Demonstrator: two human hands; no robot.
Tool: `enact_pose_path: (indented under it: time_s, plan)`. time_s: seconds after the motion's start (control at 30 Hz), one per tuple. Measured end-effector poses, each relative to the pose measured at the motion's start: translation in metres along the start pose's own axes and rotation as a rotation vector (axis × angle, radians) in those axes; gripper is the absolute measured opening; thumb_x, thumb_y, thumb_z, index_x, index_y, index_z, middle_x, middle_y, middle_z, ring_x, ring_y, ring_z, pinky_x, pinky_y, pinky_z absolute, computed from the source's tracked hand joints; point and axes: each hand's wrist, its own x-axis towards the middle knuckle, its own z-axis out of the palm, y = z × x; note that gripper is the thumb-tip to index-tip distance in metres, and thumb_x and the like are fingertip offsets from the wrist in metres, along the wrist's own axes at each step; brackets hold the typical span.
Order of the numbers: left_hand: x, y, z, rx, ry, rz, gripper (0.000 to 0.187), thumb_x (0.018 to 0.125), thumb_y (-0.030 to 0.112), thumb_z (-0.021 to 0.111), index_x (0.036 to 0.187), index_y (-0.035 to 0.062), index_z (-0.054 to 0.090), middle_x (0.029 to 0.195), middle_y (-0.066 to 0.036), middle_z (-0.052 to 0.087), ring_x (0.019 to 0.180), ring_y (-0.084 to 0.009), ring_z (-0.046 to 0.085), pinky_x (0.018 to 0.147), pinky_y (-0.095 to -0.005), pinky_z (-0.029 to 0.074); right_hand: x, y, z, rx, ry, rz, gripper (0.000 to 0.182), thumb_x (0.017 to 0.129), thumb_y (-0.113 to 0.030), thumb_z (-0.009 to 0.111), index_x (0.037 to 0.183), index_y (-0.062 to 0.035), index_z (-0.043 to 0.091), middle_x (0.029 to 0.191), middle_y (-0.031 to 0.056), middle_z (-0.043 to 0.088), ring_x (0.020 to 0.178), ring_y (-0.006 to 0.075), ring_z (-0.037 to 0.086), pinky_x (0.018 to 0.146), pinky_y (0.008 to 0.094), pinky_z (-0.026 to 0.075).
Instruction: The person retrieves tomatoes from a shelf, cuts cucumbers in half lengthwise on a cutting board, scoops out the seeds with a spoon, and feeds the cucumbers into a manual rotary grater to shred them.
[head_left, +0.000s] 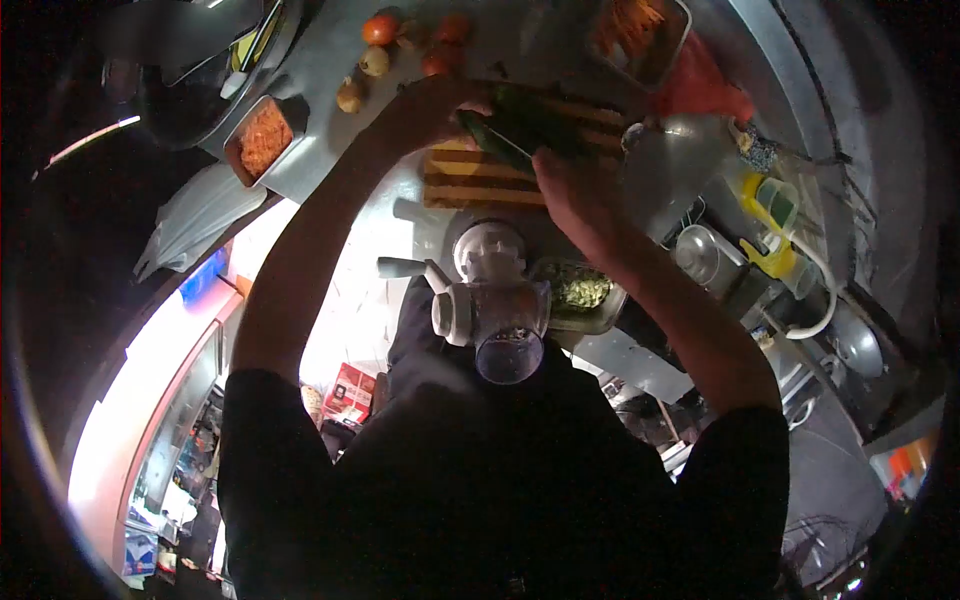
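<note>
Over the striped wooden cutting board [470, 182] is a long dark green vegetable [535, 122]. My left hand [445, 108] is closed on its left end. My right hand [572, 190] is closed at the near side of the vegetable, beside a thin pale edge that may be a blade; what it grips is too dark to make out. Nearer my body stands a hand-cranked grater [488, 300] with a clear drum, its crank pointing left. Just right of it a clear container [585, 295] holds pale green shreds.
Tomatoes [380, 30] and onions [374, 62] lie at the upper left. A tray of orange shreds [263, 142] is beside a plastic bag [200, 210]. Another tray [640, 38] stands at the upper right, near a red bag [700, 85] and a metal bowl [698, 250].
</note>
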Motion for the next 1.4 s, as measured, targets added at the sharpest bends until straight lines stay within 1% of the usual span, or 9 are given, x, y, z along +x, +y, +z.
enact_pose_path:
  time_s: [0.1, 0.33, 0.5, 0.6, 0.7, 0.8, 0.9, 1.0, 1.4]
  plan:
    - [0.003, -0.006, 0.003, 0.003, -0.009, 0.049, 0.05, 0.07, 0.021, 0.085, 0.118, 0.0131, 0.071, 0.127, -0.006, 0.066, 0.121, -0.0273, 0.06, 0.101, -0.0399, 0.049, -0.033, 0.012, -0.017, -0.013, -0.377, 0.232, 0.014, 0.095, -0.012, 0.054, 0.108, -0.0061, 0.055, 0.079, 0.0182, 0.068, 0.071, 0.0368, 0.069, 0.058, 0.0493, 0.053]
    - [0.003, -0.007, 0.004, -0.122, -0.065, -0.022, 0.052, 0.071, 0.025, 0.085, 0.12, 0.0146, 0.07, 0.129, -0.007, 0.065, 0.122, -0.0287, 0.059, 0.105, -0.0415, 0.046, -0.137, 0.039, -0.068, -0.257, -0.404, 0.205, 0.028, 0.095, -0.012, 0.056, 0.122, -0.0094, 0.054, 0.076, 0.0148, 0.066, 0.07, 0.0359, 0.069, 0.058, 0.0471, 0.053]
    - [0.0, 0.014, 0.0, 0.135, 0.008, 0.099, 0.052, 0.074, 0.031, 0.083, 0.121, 0.013, 0.068, 0.128, -0.007, 0.065, 0.12, -0.0297, 0.059, 0.104, -0.0419, 0.046, -0.173, 0.055, -0.086, -0.325, -0.552, 0.28, 0.026, 0.098, -0.018, 0.053, 0.123, -0.0105, 0.053, 0.076, 0.0115, 0.068, 0.07, 0.0312, 0.07, 0.056, 0.0455, 0.053]
    - [0.011, 0.039, -0.003, 0.05, 0.026, -0.054, 0.055, 0.075, 0.032, 0.082, 0.124, 0.0128, 0.066, 0.128, -0.007, 0.065, 0.12, -0.0306, 0.059, 0.102, -0.0422, 0.047, -0.171, 0.051, -0.1, -0.373, -0.681, 0.425, 0.026, 0.1, -0.021, 0.053, 0.124, -0.0106, 0.053, 0.077, 0.0109, 0.068, 0.07, 0.0309, 0.071, 0.056, 0.0455, 0.053]
    - [0.024, 0.044, 0.012, 0.155, 0.256, 0.031, 0.052, 0.075, 0.029, 0.083, 0.122, 0.0132, 0.067, 0.12, -0.008, 0.066, 0.116, -0.031, 0.059, 0.1, -0.0435, 0.047, -0.171, 0.05, -0.1, -0.289, -0.486, 0.489, 0.026, 0.1, -0.021, 0.055, 0.123, -0.0101, 0.053, 0.078, 0.0115, 0.069, 0.069, 0.0313, 0.07, 0.057, 0.0447, 0.054]
    - [0.043, 0.031, 0.025, 0.186, 0.153, -0.035, 0.047, 0.076, 0.027, 0.082, 0.118, 0.0124, 0.069, 0.112, -0.009, 0.067, 0.111, -0.0308, 0.06, 0.098, -0.0444, 0.047, -0.153, 0.048, -0.1, -0.189, -0.248, 0.37, 0.025, 0.097, -0.018, 0.057, 0.12, -0.0091, 0.056, 0.083, 0.0128, 0.071, 0.071, 0.0319, 0.07, 0.059, 0.0445, 0.055]
    - [0.052, 0.021, 0.018, 0.254, -0.042, -0.016, 0.045, 0.082, 0.026, 0.077, 0.125, 0.0137, 0.066, 0.133, -0.008, 0.062, 0.127, -0.0277, 0.054, 0.11, -0.0432, 0.042, -0.135, 0.062, -0.082, -0.118, -0.05, 0.207, 0.023, 0.096, -0.016, 0.059, 0.118, -0.0085, 0.059, 0.087, 0.0145, 0.071, 0.074, 0.0321, 0.07, 0.061, 0.0443, 0.056]
    - [0.049, 0.019, 0.017, 0.283, 0.126, 0.146, 0.046, 0.072, 0.023, 0.083, 0.114, 0.0097, 0.07, 0.108, -0.008, 0.067, 0.109, -0.0301, 0.06, 0.097, -0.0429, 0.047, -0.093, 0.049, -0.098, -0.178, -0.045, 0.106, 0.023, 0.094, -0.013, 0.059, 0.117, -0.0086, 0.061, 0.084, 0.0147, 0.07, 0.073, 0.0324, 0.07, 0.061, 0.0453, 0.055]
    - [0.049, 0.007, 0.018, 0.295, 0.019, 0.071, 0.041, 0.075, 0.019, 0.08, 0.114, 0.0086, 0.07, 0.119, -0.01, 0.066, 0.118, -0.0304, 0.059, 0.105, -0.0422, 0.046, -0.017, 0.039, -0.086, -0.178, -0.032, 0.026, 0.008, 0.09, -0.011, 0.057, 0.098, -0.0079, 0.058, 0.069, 0.0137, 0.063, 0.065, 0.0298, 0.069, 0.056, 0.0428, 0.055]
